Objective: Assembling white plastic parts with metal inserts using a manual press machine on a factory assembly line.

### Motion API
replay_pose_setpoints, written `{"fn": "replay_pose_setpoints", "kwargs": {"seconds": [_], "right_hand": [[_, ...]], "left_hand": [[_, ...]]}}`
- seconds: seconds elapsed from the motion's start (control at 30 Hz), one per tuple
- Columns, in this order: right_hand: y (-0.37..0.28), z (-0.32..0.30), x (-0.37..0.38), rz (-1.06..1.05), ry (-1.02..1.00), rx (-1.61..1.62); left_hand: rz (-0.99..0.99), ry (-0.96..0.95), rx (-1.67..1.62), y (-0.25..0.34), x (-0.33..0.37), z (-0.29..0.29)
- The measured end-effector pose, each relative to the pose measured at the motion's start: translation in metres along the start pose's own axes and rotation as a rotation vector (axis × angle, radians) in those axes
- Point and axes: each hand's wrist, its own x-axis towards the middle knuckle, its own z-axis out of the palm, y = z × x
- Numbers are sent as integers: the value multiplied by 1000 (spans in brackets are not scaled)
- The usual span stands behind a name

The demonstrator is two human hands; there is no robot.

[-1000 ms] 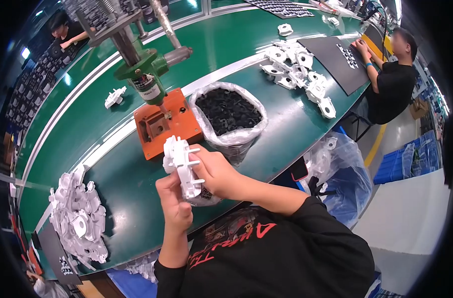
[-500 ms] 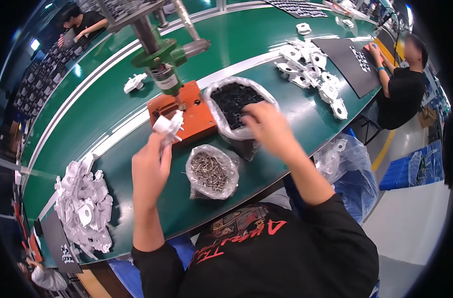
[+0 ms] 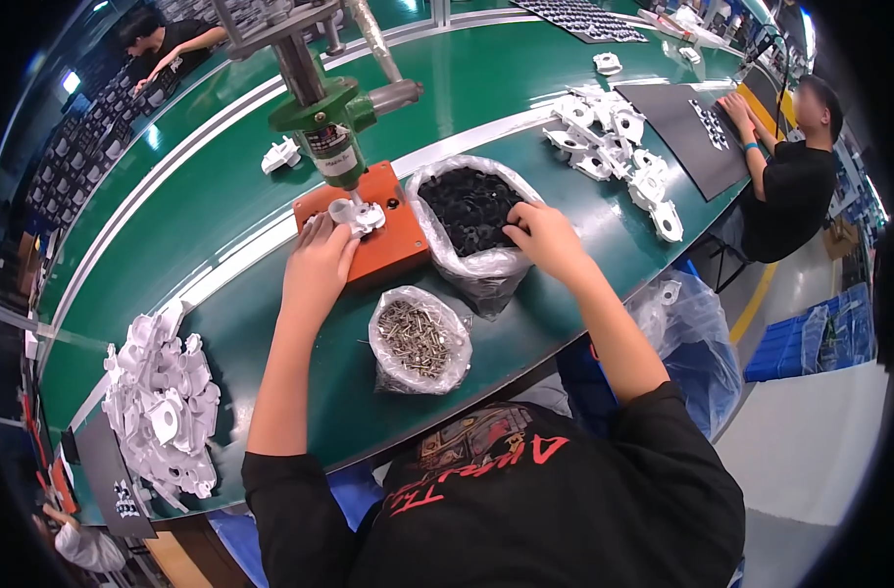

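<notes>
My left hand [image 3: 320, 257] grips a white plastic part [image 3: 370, 218], pressing it onto the orange fixture block [image 3: 388, 250]. The green press head [image 3: 331, 147] stands above, its thin spindle reaching down to the part. At the right rim of a clear plastic bag [image 3: 511, 257] is my right hand [image 3: 548, 238], thumb and fingers closed together; whatever they pinch is hidden. Small black pieces [image 3: 464, 201] fill that bag. Nearer to me, a second clear bag [image 3: 454, 372] stands open, full of metal screws [image 3: 414, 338].
White parts [image 3: 163, 412] lie heaped at the left, with more white parts [image 3: 619, 137] at the back right. A single white part [image 3: 281, 155] rests behind the press. Dark mats [image 3: 677, 122] lie on the green table [image 3: 271, 363]. Co-workers [image 3: 795, 176] sit right and far left.
My left hand has moved the white part up and forward onto the orange block, under the spindle. My right hand has drawn back from the black pieces to the bag's right rim.
</notes>
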Motion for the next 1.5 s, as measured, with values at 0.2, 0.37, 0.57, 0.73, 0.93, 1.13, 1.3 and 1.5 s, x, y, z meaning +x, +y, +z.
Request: {"fn": "replay_pose_setpoints", "kwargs": {"seconds": [0.2, 0.37, 0.57, 0.73, 0.93, 1.13, 1.3, 1.5], "right_hand": [[17, -7, -8, -68, -23, 79], [20, -15, -7, -96, 15, 80], [21, -14, -6, -144, -54, 4], [20, -24, 2, -193, -85, -54], [-23, -19, 38, -278, 148, 196], [-105, 62, 92, -349, -10, 399], [-109, 83, 99, -569, 53, 264], [-107, 81, 90, -863, 32, 144]], "left_hand": [[15, 112, -221, -9, -5, 14], [14, 228, -181, -11, -8, 27], [-4, 260, -199, -14, -11, 27], [-16, 269, -231, -16, -13, 30], [21, 316, -174, -17, -12, 32], [16, 311, -208, -20, -12, 32], [24, 347, -232, -18, -12, 33], [18, 349, -217, -20, -13, 34]]}}
